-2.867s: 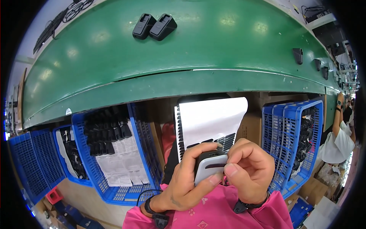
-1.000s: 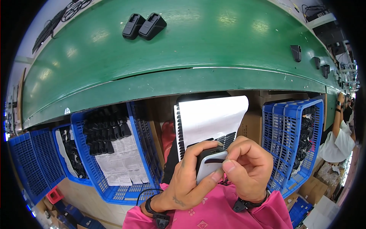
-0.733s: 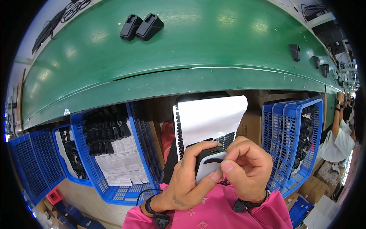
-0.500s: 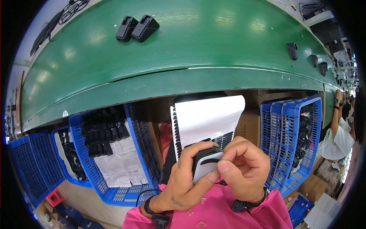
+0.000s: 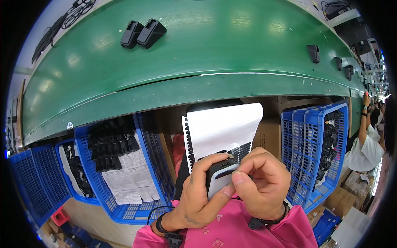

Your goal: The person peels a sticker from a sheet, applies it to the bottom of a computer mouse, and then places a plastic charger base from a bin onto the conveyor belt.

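Close to my chest, my left hand [image 5: 202, 198] wraps around a small grey and black plastic device [image 5: 219, 178]. My right hand [image 5: 262, 186] pinches the same device from the right, thumb pressed on its face. Just behind the hands lies a white sheet [image 5: 223, 128] with rows of black stickers along its left and lower edges. Two black devices [image 5: 142, 33] lie side by side on the green conveyor belt [image 5: 215, 49] far ahead.
A blue crate [image 5: 120, 165] at left holds black parts and paper sheets; more blue crates stand further left [image 5: 45, 182] and at right [image 5: 318, 153]. Single black devices [image 5: 313, 53] lie along the belt's right. Another person [image 5: 368, 136] stands at far right.
The two black devices on the belt have drifted left. My hands stayed on the small device, with the right thumb shifting over its face.
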`<state>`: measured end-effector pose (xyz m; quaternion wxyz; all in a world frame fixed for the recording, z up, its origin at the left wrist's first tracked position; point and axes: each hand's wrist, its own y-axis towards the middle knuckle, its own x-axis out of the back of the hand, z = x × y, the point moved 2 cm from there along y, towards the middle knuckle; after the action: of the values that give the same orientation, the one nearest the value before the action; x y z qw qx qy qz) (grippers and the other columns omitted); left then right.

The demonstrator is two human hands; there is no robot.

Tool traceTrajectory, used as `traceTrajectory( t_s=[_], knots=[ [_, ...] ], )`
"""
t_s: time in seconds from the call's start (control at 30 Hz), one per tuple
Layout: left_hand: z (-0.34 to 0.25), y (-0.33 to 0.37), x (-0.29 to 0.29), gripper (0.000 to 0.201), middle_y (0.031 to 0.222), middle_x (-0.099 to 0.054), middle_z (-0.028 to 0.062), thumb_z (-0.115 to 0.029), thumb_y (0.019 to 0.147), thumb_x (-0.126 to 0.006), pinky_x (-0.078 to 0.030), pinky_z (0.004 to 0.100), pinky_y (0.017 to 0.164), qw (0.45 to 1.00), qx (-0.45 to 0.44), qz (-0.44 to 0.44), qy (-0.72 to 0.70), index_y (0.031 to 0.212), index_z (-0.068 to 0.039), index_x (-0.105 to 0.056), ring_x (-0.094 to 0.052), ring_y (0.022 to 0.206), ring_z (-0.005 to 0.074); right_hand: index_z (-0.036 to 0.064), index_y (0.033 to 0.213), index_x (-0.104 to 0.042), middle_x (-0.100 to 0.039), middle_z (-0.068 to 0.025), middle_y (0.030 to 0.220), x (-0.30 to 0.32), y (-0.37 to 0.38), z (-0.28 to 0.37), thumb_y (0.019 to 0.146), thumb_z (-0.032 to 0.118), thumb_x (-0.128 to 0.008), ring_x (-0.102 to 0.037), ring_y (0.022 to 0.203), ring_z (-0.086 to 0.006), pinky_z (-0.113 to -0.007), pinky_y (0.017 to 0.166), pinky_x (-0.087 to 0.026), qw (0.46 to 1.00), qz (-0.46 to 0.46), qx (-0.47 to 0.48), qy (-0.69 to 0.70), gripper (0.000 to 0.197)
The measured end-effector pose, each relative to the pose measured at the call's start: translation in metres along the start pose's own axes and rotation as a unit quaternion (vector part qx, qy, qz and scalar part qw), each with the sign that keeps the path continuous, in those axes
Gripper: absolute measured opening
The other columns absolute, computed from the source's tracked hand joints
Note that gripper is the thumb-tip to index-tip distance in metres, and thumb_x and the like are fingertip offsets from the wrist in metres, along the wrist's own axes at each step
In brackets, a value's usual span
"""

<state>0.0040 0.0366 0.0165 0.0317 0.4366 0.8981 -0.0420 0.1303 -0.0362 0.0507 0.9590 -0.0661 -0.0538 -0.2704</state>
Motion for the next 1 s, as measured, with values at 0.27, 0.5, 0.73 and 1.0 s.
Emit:
traceTrajectory(
  t_s=[0.27, 0.5, 0.73, 1.0],
  knots=[
    [0.000, 0.000, -0.001, 0.051, 0.110, -0.059, 0.0196, -0.006, 0.085, -0.061, -0.049, 0.0322, 0.081, 1.000, -0.011, -0.015, 0.014, 0.130, 0.003, -0.037, -0.063, 0.095, 0.0243, -0.0044, 0.083, -0.055, -0.055, -0.0078, 0.081, -0.001, 0.001, 0.000, 0.081, -0.005, -0.062, -0.054, 0.066, -0.0080, -0.021, 0.057, -0.044, 1.000, -0.010, 0.010, -0.026, 0.008],
    [0.002, -0.001, -0.002, 0.051, 0.109, -0.058, 0.0184, -0.006, 0.085, -0.060, -0.049, 0.0323, 0.081, 0.999, 0.001, -0.030, 0.032, 0.130, 0.003, -0.038, -0.062, 0.094, 0.0233, -0.0017, 0.077, -0.061, -0.059, -0.0059, 0.069, 0.000, 0.004, 0.000, 0.074, -0.002, -0.072, -0.057, 0.057, -0.0077, -0.021, 0.052, -0.045, 0.996, -0.060, 0.023, -0.064, 0.011],
    [0.010, -0.007, 0.000, 0.049, 0.111, -0.057, 0.0136, -0.006, 0.085, -0.057, -0.046, 0.0300, 0.085, 0.986, 0.097, -0.039, -0.127, 0.130, 0.003, -0.038, -0.058, 0.097, 0.0177, 0.0003, 0.073, -0.061, -0.057, -0.0048, 0.064, -0.002, 0.003, 0.001, 0.070, 0.001, -0.078, -0.053, 0.049, -0.0076, -0.020, 0.044, -0.040, 0.979, -0.095, 0.073, -0.163, 0.017],
    [0.014, -0.009, 0.004, 0.049, 0.111, -0.056, 0.0136, -0.007, 0.086, -0.056, -0.045, 0.0299, 0.089, 0.961, 0.103, -0.051, -0.251, 0.130, 0.002, -0.037, -0.055, 0.101, 0.0166, -0.0013, 0.074, -0.060, -0.057, -0.0067, 0.066, 0.010, -0.003, -0.008, 0.076, 0.001, -0.072, -0.055, 0.054, -0.0092, -0.022, 0.049, -0.042, 0.992, -0.081, 0.026, -0.092, 0.012]
  ],
)
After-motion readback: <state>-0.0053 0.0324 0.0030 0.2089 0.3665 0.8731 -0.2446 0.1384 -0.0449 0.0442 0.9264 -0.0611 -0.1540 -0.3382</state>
